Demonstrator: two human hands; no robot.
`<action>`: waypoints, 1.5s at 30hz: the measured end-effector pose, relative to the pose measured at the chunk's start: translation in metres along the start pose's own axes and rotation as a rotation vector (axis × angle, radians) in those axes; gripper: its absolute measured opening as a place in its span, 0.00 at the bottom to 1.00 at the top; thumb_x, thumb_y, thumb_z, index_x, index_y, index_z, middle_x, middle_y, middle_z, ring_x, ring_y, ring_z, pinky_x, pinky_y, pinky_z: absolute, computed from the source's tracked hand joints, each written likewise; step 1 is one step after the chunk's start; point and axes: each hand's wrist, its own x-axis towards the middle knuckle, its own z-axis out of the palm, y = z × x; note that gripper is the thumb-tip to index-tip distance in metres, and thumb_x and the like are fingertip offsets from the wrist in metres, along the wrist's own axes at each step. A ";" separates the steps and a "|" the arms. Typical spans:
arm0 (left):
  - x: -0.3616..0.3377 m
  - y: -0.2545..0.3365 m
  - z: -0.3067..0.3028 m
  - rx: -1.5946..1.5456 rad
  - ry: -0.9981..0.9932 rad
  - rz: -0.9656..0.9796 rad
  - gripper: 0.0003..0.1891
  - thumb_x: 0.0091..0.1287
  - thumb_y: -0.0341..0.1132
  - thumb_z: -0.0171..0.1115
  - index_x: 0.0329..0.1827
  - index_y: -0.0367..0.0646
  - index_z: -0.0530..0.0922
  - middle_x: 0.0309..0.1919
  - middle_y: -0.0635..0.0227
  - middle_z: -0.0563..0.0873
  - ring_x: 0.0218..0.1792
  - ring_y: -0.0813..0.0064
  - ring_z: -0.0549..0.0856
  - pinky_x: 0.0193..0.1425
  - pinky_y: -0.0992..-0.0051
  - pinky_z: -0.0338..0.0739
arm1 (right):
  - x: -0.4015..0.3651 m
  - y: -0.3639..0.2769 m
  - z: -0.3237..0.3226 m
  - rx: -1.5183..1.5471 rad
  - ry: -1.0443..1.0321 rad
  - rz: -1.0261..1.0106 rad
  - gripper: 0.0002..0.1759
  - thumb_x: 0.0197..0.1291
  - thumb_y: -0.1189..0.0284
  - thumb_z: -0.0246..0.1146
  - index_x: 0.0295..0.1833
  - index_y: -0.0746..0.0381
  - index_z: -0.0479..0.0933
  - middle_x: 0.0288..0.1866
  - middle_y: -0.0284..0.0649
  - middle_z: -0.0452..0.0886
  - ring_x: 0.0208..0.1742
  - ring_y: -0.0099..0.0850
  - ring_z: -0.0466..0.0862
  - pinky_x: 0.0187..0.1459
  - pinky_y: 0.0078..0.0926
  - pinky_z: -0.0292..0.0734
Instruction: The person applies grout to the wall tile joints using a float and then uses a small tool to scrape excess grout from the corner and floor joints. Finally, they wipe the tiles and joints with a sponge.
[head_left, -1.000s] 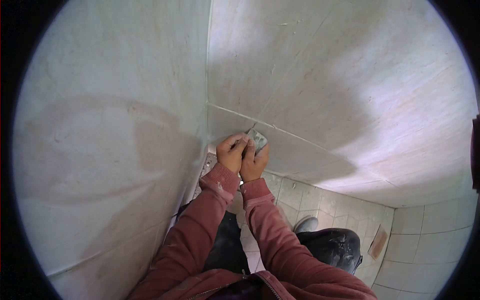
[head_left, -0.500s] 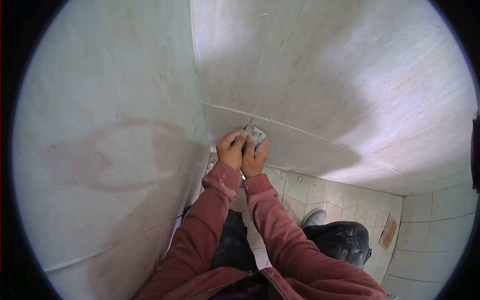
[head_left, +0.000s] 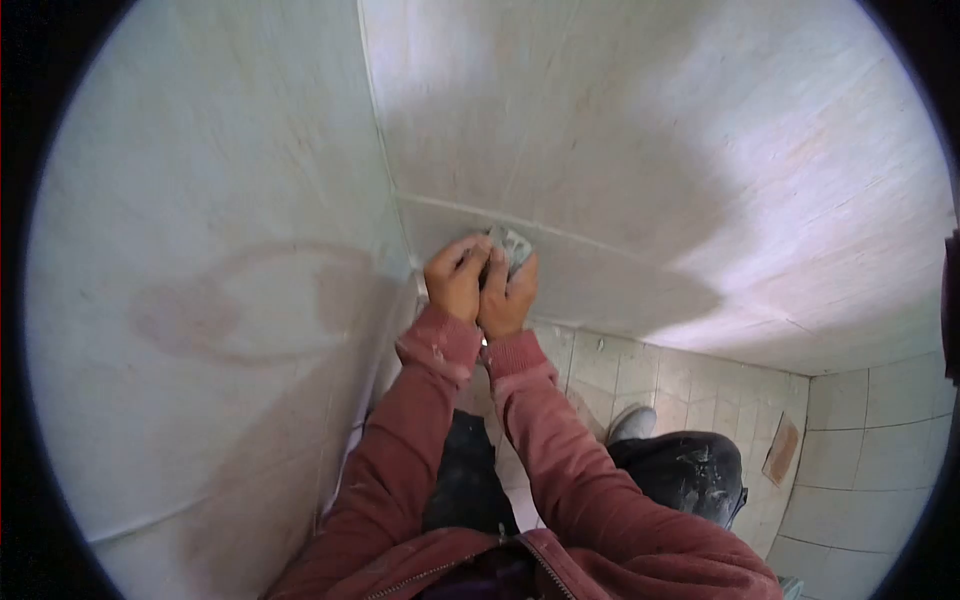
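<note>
A small grey-white block or pad (head_left: 513,246), with lighter patches on its face, is held against the lower part of the tiled wall (head_left: 620,150) in front of me. It sits just below a pale horizontal joint (head_left: 560,231). My left hand (head_left: 455,281) and my right hand (head_left: 509,297) are side by side, both closed around it with the thumbs close together. Its lower part is hidden by my fingers, so its exact kind cannot be made out.
Close on my left stands another tiled wall (head_left: 220,170), meeting the front wall in a corner. Below is a tiled floor (head_left: 680,375), with my grey boot (head_left: 632,424) and bent knee (head_left: 690,475). A flat brown piece (head_left: 782,449) lies near the right wall (head_left: 870,450).
The view has shifted slightly, and the wall joints sit higher and further left. Both hands, still on the block, appear a little higher and have moved slightly toward the joint.
</note>
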 end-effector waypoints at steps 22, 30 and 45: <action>0.005 -0.001 -0.009 -0.030 -0.135 -0.111 0.10 0.59 0.32 0.57 0.36 0.32 0.78 0.30 0.66 0.82 0.33 0.80 0.77 0.40 0.80 0.72 | -0.007 0.010 0.004 -0.108 0.022 0.014 0.11 0.57 0.70 0.51 0.40 0.69 0.66 0.26 0.54 0.75 0.28 0.51 0.78 0.27 0.37 0.70; -0.001 -0.006 -0.014 0.097 -0.182 -0.025 0.10 0.59 0.32 0.57 0.36 0.33 0.79 0.30 0.68 0.82 0.33 0.80 0.77 0.40 0.80 0.71 | -0.016 0.006 0.003 -0.117 0.012 0.073 0.12 0.58 0.70 0.51 0.41 0.70 0.66 0.28 0.55 0.76 0.29 0.52 0.78 0.28 0.37 0.71; 0.011 -0.010 -0.013 0.249 -0.186 0.246 0.10 0.60 0.33 0.58 0.37 0.34 0.79 0.29 0.70 0.81 0.32 0.81 0.77 0.38 0.82 0.72 | -0.004 -0.002 0.008 -0.095 0.018 0.054 0.12 0.58 0.72 0.51 0.42 0.71 0.65 0.25 0.53 0.76 0.26 0.49 0.78 0.24 0.35 0.70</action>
